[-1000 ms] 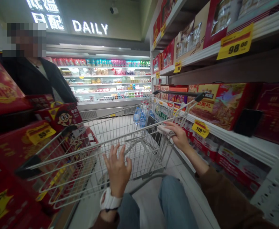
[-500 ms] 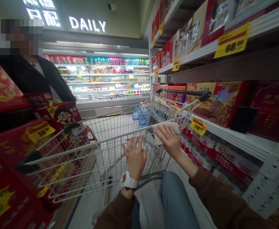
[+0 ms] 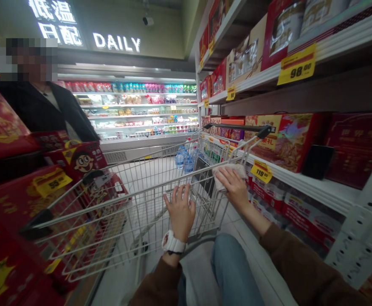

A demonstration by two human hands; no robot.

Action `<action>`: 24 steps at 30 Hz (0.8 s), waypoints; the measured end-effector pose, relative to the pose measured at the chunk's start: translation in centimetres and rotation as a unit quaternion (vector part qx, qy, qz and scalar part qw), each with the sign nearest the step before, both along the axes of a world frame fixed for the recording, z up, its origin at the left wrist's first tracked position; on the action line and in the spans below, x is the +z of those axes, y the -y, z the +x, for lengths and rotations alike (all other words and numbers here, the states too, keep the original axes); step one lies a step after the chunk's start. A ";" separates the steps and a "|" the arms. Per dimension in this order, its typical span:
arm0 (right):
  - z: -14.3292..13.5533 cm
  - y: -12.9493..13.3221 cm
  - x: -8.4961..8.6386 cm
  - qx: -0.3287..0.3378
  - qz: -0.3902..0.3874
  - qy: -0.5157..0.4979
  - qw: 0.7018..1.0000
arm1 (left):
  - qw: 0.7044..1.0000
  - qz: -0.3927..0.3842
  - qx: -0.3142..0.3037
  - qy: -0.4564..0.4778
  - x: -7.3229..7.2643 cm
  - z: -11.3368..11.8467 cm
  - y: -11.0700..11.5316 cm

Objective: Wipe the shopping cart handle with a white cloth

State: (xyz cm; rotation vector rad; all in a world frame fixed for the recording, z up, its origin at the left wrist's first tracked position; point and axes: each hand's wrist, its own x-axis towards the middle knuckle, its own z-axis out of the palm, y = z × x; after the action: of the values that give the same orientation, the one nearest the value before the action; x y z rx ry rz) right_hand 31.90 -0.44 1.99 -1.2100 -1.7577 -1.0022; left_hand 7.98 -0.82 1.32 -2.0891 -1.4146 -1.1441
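Note:
A metal shopping cart (image 3: pixel 141 193) stands sideways in front of my knees, its wire basket bare in the parts I see. My right hand (image 3: pixel 233 182) presses a pale folded cloth (image 3: pixel 240 170) over the top rail near the handle end, fingers bent across it. Lower and to the left, my left hand (image 3: pixel 180 212) is at the wire side, its fingers spread and holding nothing; whether the fingertips touch the wires I cannot tell. A white watch (image 3: pixel 172 243) is on my left wrist. The cart's dark handle (image 3: pixel 237 126) is beyond my right hand.
Shelves of boxed goods run along the right, with a phone (image 3: pixel 318 161) leaning on the lower one. Red cartons (image 3: pixel 17 204) are stacked at the left, and a person in a dark jacket (image 3: pixel 46 108) is behind them. Water bottles (image 3: pixel 186 158) stand on the floor beyond the cart.
My right hand has slid the cloth a little right along the rail, toward the handle end. My left hand stays at about the same place. The view has tilted slightly upward.

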 end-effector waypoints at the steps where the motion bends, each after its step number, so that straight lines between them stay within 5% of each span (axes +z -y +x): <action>1: 0.1 0.1 -0.1 -0.007 -0.002 -0.006 1.000 | 1.000 0.000 -0.001 0.001 0.0 0.1 -0.1; 5: 0.6 0.6 0.7 -0.016 -0.020 -0.015 1.000 | 1.000 -0.005 -0.006 0.005 0.1 0.5 -0.2; 12: 1.6 -1.6 4.6 -0.021 0.017 -0.094 0.995 | 0.999 -0.023 -0.028 0.011 0.4 1.7 0.0; 17: -3.2 -3.1 4.0 0.049 -0.034 -0.127 0.990 | 0.999 -0.031 -0.037 0.013 0.4 2.9 -0.1; 20: -6.2 -3.0 4.1 0.132 -0.074 -0.065 0.986 | 0.998 -0.040 -0.038 0.007 0.5 3.2 -0.2; 24: -3.5 -3.0 6.0 0.177 -0.107 -0.012 0.978 | 0.998 -0.043 -0.053 -0.012 0.4 2.5 -0.3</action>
State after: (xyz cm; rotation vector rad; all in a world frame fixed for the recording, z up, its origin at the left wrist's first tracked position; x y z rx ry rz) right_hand 28.35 2.55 7.99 -0.9801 -2.0106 -0.6003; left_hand 10.46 -0.54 1.69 -2.2533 -1.3804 -1.1116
